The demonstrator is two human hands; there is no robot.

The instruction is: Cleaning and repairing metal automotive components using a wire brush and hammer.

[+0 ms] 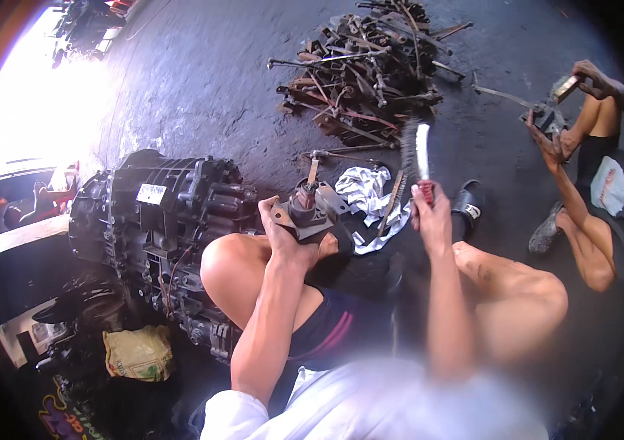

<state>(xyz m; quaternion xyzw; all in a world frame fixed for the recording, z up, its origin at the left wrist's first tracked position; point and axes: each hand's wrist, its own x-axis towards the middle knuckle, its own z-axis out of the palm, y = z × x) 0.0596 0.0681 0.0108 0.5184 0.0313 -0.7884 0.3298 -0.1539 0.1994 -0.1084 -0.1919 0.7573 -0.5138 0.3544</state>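
white label on gearbox, yellow sack

Squatting on the floor among engine parts

The left hand holds a metal part above the left knee; the right hand, to its right, holds a wire brush upright. A rag lies on the floor between them. A gearbox sits left, a heap of metal parts lies beyond, and another person crouches at far right.
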